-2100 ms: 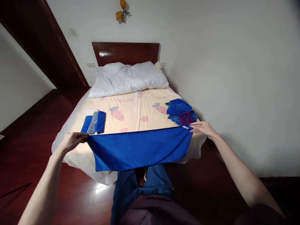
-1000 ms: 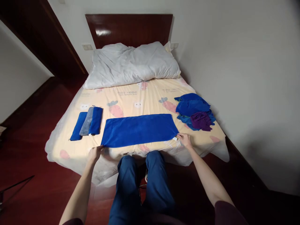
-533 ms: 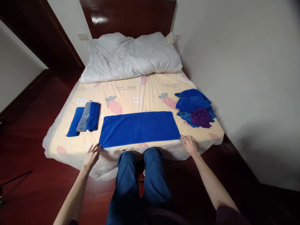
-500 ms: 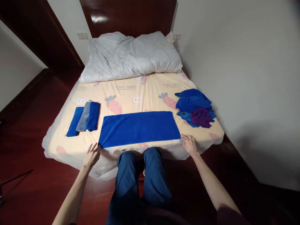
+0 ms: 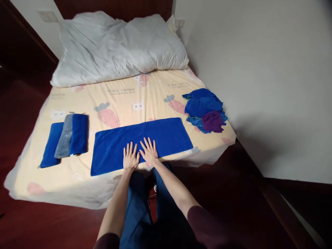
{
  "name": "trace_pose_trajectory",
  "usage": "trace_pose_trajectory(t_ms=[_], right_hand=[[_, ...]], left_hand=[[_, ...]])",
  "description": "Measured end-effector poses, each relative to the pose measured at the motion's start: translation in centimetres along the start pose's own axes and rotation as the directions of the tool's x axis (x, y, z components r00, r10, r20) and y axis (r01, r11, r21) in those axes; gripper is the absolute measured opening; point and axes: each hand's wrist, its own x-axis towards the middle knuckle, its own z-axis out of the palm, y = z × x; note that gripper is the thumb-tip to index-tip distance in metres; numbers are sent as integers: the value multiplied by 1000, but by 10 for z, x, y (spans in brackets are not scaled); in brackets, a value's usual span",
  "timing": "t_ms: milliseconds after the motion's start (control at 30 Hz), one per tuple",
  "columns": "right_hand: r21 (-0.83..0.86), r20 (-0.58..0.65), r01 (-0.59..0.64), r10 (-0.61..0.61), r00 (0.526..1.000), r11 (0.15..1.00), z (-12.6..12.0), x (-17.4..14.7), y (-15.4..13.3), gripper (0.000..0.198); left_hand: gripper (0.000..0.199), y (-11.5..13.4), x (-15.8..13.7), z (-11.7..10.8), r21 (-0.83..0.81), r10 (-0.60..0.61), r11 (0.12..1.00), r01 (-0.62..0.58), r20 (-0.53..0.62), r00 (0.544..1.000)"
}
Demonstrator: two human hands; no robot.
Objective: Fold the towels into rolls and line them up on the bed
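Observation:
A blue towel [image 5: 166,135] lies spread flat near the front edge of the bed, its long side toward me. My left hand [image 5: 131,157] rests palm down on the towel's near edge, fingers spread. Just right of it, my right hand [image 5: 149,151] also lies flat on the towel with its fingers apart. The two hands are close together at the middle of the near side, and neither grips the cloth.
Left of the towel lie folded blue and grey towels [image 5: 64,136]. A heap of blue cloths [image 5: 203,103] with a purple cloth [image 5: 213,121] on it sits at the right. A white quilt [image 5: 119,52] covers the head of the bed, whose patterned sheet [image 5: 140,95] hangs over the front edge.
Both hands have moved inward from the towel's near corners to its middle, now flat with fingers spread. The towel still lies spread out. My view has shifted and dipped.

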Motion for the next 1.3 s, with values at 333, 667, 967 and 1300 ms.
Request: trace_pose_trajectory(t_ms=[333,667,967,1300], right_hand=[[-23,26,58,-58,998,998,8,-3,17,63],[-179,-166,-401,375,912,898,-59,-55,216,66],[-247,-225,-423,374,900,872,-44,-69,231,66],[-93,-291,-293,255,922,952,-13,-42,87,63]], left_hand=[[62,-6,-6,3,-53,-12,999,13,23,1000],[69,-120,-63,-50,49,-406,907,419,-164,899],[69,-129,-72,-49,77,-441,889,452,-127,888],[68,-119,-70,-65,92,-406,905,416,-105,908]])
